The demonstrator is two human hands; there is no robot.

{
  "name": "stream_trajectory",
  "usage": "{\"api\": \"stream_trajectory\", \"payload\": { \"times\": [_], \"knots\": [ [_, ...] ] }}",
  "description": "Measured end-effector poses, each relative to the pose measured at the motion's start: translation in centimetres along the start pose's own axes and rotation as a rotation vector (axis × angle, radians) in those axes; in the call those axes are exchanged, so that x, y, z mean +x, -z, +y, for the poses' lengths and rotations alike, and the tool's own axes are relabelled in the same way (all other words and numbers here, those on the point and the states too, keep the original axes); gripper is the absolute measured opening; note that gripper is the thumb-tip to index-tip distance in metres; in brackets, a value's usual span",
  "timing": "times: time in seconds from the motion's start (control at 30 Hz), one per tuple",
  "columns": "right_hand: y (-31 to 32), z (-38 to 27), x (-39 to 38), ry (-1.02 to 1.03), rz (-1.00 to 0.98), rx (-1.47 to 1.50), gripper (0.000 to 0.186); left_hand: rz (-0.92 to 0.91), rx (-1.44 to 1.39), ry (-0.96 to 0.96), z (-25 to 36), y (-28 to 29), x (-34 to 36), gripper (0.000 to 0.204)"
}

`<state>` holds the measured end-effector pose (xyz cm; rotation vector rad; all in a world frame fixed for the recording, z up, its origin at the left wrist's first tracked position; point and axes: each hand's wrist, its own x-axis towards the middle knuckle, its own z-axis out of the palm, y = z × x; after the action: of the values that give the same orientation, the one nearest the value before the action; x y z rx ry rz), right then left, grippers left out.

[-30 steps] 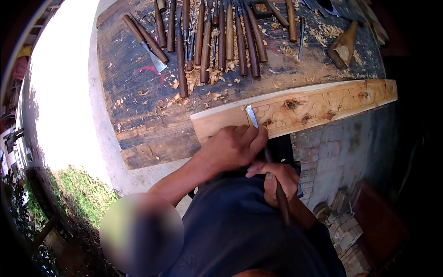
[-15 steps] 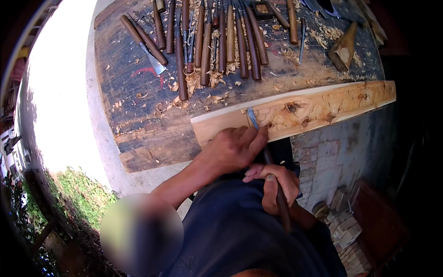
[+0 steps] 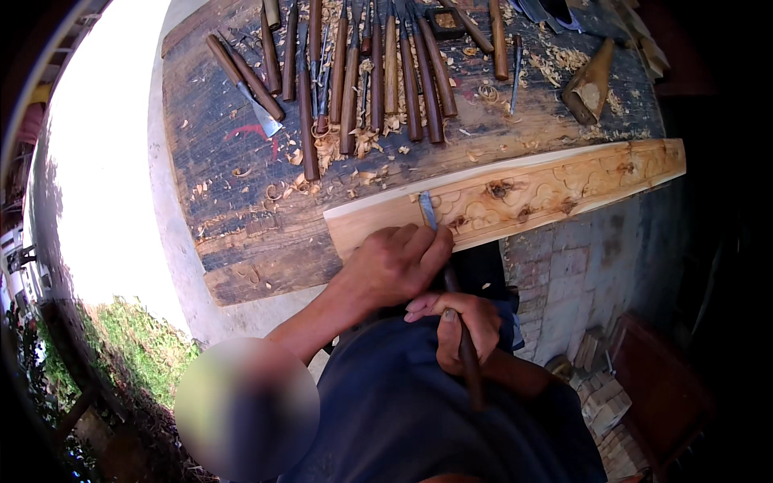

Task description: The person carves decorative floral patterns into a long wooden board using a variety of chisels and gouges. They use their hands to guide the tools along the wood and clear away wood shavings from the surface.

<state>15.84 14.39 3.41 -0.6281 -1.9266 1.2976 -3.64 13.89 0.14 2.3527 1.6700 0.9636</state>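
A long pale wooden board (image 3: 580, 181) with scalloped relief carving and dark knots lies along the bench's near edge. My left hand (image 3: 398, 262) rests at the board's left part, fingers closed round the lower blade of a chisel (image 3: 427, 209), whose flat steel tip touches the board at the left end of the carving. My right hand (image 3: 463, 330) is closed on that chisel's long dark wooden handle (image 3: 469, 370), below my left hand and close to my body in dark blue clothing.
The worn workbench (image 3: 193, 153) holds a row of wooden-handled chisels (image 3: 306, 129), scattered shavings (image 3: 362, 141), a small dark square box (image 3: 447, 22) and a worn wooden mallet (image 3: 588, 88). Stacked bricks (image 3: 604, 402) lie on the floor at lower right, grass (image 3: 129, 346) at left.
The bench, board, chisel and both hands appear slightly further left and, at the near side, a little lower in the picture. Both hands keep their grip on the chisel.
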Motion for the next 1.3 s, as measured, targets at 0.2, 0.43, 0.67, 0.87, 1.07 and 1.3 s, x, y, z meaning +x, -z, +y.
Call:
{"api": "stream_trajectory", "payload": {
  "times": [0.2, 0.43, 0.67, 0.87, 1.07, 1.3],
  "knots": [
    [2.1, 0.8, 0.3, 0.171, -0.138, -0.032, 0.029, 0.229, 0.054, -0.078, 0.1, 0.8, -0.4, 0.043],
    [5.7, -0.4, -0.5, 0.199, -0.145, -0.393, 0.045, 0.019, 0.178, -0.231, 0.4, 0.1, 0.1, 0.042],
    [5.3, -1.2, 0.5, 0.160, -0.132, -0.434, 0.044, 0.014, 0.151, -0.148, 0.3, -0.1, 0.2, 0.043],
    [5.2, -1.3, 1.6, 0.118, -0.135, -0.399, 0.040, 0.011, 0.122, -0.091, 0.2, -0.2, 0.2, 0.041],
    [4.4, -1.6, 2.3, 0.161, -0.116, -0.436, 0.035, -0.009, 0.124, -0.069, 0.2, 0.0, 0.3, 0.047],
    [4.4, 0.1, -0.2, 0.209, 0.012, -0.299, 0.040, 0.096, 0.132, -0.195, 0.6, 0.7, 0.5, 0.056]
  ]
}}
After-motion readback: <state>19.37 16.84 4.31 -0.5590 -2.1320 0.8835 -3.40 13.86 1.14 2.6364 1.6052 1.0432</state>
